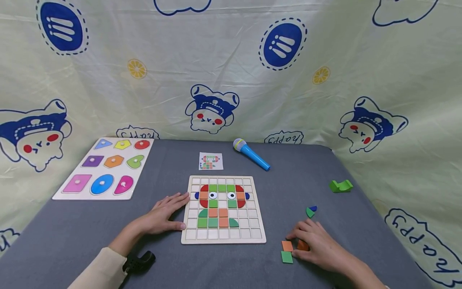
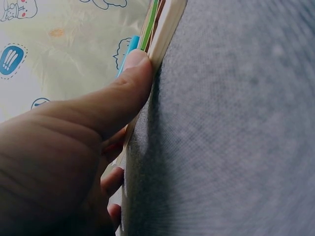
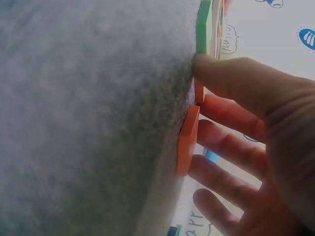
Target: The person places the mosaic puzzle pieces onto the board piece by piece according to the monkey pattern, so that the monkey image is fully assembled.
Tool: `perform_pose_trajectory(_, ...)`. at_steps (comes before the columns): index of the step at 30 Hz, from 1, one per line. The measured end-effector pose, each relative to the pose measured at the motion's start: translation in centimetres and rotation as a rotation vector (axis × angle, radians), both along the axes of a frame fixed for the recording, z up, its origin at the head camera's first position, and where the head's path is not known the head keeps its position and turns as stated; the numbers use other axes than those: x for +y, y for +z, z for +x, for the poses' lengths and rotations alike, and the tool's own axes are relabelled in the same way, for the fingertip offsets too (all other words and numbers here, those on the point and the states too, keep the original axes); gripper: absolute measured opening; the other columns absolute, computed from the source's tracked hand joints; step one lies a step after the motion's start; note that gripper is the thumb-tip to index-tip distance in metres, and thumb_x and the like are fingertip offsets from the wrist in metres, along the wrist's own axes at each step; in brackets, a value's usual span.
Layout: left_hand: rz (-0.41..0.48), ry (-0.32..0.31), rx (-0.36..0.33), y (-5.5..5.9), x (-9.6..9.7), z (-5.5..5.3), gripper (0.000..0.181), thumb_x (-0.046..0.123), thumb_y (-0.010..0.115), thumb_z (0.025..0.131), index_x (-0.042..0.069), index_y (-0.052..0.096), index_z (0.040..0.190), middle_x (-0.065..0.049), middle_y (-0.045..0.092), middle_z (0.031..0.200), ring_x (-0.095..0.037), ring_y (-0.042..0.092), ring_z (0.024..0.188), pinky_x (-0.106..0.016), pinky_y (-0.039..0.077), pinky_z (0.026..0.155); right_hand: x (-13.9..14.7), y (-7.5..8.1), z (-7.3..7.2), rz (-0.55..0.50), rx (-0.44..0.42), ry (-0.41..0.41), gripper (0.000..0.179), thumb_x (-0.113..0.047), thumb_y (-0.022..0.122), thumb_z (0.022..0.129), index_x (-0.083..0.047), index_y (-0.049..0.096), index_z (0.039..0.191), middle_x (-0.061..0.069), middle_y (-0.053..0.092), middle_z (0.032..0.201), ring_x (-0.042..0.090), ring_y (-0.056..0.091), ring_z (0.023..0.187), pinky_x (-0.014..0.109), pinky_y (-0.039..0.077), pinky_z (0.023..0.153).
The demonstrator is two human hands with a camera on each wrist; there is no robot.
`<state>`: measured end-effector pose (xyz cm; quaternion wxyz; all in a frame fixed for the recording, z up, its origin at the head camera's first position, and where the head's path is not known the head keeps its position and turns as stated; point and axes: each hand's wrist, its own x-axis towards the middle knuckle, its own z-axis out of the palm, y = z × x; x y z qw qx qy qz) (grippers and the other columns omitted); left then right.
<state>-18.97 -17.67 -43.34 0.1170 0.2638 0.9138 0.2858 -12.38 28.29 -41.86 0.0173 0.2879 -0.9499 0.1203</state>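
Observation:
A white gridded board [image 1: 249, 237] lies mid-table, with red, green and orange tiles and two eye tiles making a figure on it. My left hand [image 1: 167, 214] rests at its left edge, thumb and fingertips against the rim, fingers fairly straight. At the right, my right hand [image 1: 321, 245] is low over loose tiles, its thumb and index finger at opposite edges of an orange square tile [image 1: 286, 246]. A green square tile [image 1: 286, 257] lies against that one. Another orange tile [image 3: 188, 142] sits under the other fingers, partly hidden in the head view.
Beyond the right hand lie a green quarter-round tile [image 1: 310, 212] and a blue piece [image 1: 313, 208]. A green curved block [image 1: 341, 186] is farther right. Behind the board are a small picture card [image 1: 211, 161] and a blue toy microphone [image 1: 254, 156]. A shape puzzle board [image 1: 120, 162] lies back left.

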Motion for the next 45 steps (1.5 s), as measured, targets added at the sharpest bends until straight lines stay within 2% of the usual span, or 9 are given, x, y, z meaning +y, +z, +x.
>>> perform_pose_trajectory(17,0.004,-0.003,-0.007,-0.2,0.0,-0.1,0.084,0.047,0.066,0.084,0.01,0.028,0.149,-0.013,0.024,0.157,-0.039,0.015,0.144,-0.064,0.008,0.111,-0.1,-0.3,-0.2,-0.012,0.082,0.018,0.024,-0.033,0.079,0.072,-0.037,0.062,0.089,-0.024,0.052,0.089,-0.003,0.04,0.087,0.029,0.035,0.074)
perform_pose_trajectory(20,0.004,-0.007,0.0,-0.2,-0.1,-0.1,0.085,0.048,0.065,0.084,0.009,0.028,0.149,-0.014,0.025,0.156,-0.04,0.016,0.144,-0.065,0.009,0.11,-0.4,-0.1,-0.4,-0.016,0.116,0.031,0.024,-0.032,0.079,0.072,-0.036,0.063,0.089,-0.024,0.052,0.087,-0.004,0.038,0.085,0.028,0.034,0.073)
perform_pose_trajectory(23,0.003,-0.006,0.0,-0.3,-0.1,-0.1,0.085,0.048,0.065,0.084,0.009,0.028,0.149,-0.014,0.025,0.156,-0.04,0.016,0.144,-0.065,0.009,0.11,-1.1,0.3,-0.6,-0.015,0.109,0.036,0.022,-0.034,0.078,0.074,-0.036,0.064,0.091,-0.024,0.053,0.088,-0.004,0.037,0.085,0.028,0.036,0.074)
perform_pose_trajectory(28,0.001,-0.003,-0.001,-0.2,-0.1,-0.1,0.084,0.048,0.065,0.084,0.009,0.028,0.149,-0.013,0.025,0.156,-0.04,0.016,0.144,-0.065,0.009,0.11,-3.4,1.2,-1.0,-0.013,0.031,0.031,0.018,-0.04,0.073,0.079,-0.036,0.065,0.094,-0.021,0.055,0.089,-0.002,0.038,0.088,0.029,0.036,0.077)
perform_pose_trajectory(31,-0.001,-0.003,0.002,-0.2,-0.1,-0.1,0.084,0.048,0.065,0.084,0.01,0.028,0.149,-0.013,0.025,0.156,-0.04,0.016,0.144,-0.065,0.009,0.111,-5.1,1.5,-1.4,-0.015,0.016,0.046,0.018,-0.04,0.073,0.079,-0.033,0.066,0.095,-0.018,0.056,0.089,-0.001,0.038,0.088,0.029,0.034,0.077)
perform_pose_trajectory(39,0.003,0.0,0.014,-0.2,0.0,0.0,0.084,0.047,0.066,0.084,0.009,0.028,0.149,-0.012,0.026,0.156,-0.04,0.016,0.144,-0.064,0.009,0.111,-10.3,1.5,-2.5,-0.043,0.099,0.151,0.021,-0.036,0.076,0.077,-0.025,0.069,0.093,-0.013,0.059,0.091,0.004,0.042,0.09,0.028,0.034,0.078)
perform_pose_trajectory(45,-0.003,0.009,0.017,-0.3,0.1,0.0,0.084,0.047,0.066,0.084,0.01,0.029,0.149,-0.011,0.026,0.156,-0.039,0.016,0.144,-0.064,0.009,0.111,-14.0,1.1,-2.9,-0.032,0.135,0.212,0.022,-0.039,0.075,0.078,-0.024,0.07,0.092,-0.011,0.058,0.089,0.006,0.043,0.089,0.028,0.035,0.079)
